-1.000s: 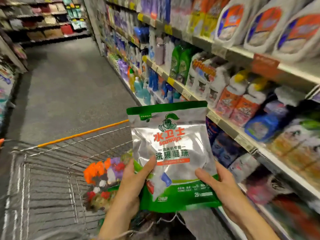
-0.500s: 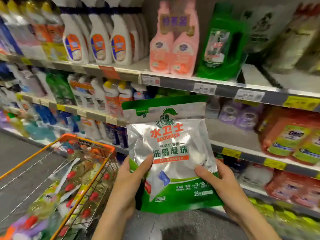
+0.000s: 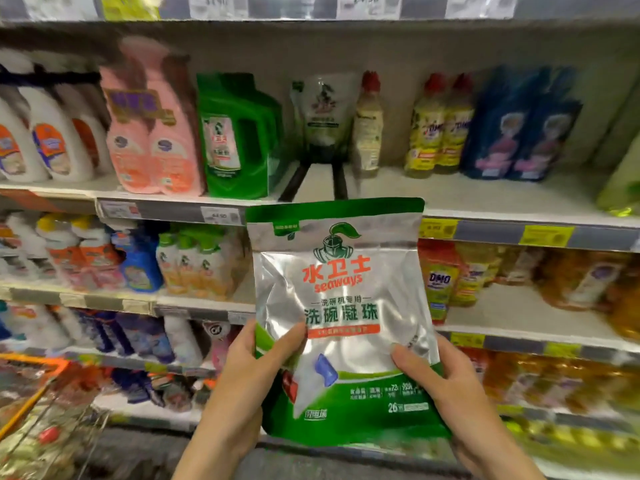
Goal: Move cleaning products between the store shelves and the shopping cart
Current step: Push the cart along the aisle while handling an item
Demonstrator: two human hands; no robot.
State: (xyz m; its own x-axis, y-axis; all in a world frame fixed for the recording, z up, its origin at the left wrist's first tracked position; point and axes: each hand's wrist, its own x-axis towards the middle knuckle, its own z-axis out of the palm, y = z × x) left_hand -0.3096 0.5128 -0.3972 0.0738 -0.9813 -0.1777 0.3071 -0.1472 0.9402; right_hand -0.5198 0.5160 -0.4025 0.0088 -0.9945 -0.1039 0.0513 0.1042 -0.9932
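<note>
Mid-task; dishwasher pouch [image 3: 341, 306] is off the shelf [image 3: 485, 199] and outside the cart [image 3: 38, 362]; left hand [image 3: 249, 372] and right hand [image 3: 446, 382] pinch its lower corners, thumbs in front; matching pouch [image 3: 323, 109] is above it, loaded cart lower left; placing it remains, probably on the shelf.

Two pink plastic bottles [image 3: 156, 133], bundled by a purple band, stand upright just beside a green plastic jug [image 3: 235, 136] on the grey metal shelf [image 3: 485, 199]. Right of the jug, a black forked bracket [image 3: 341, 183] lies in front of a blurred silver refill bag [image 3: 323, 109]. Further right stand two red-capped yellow bottles [image 3: 440, 126] and two dark blue bottles [image 3: 519, 126]. Yellow paper price labels [image 3: 545, 235] line the shelf's front edge.
</note>
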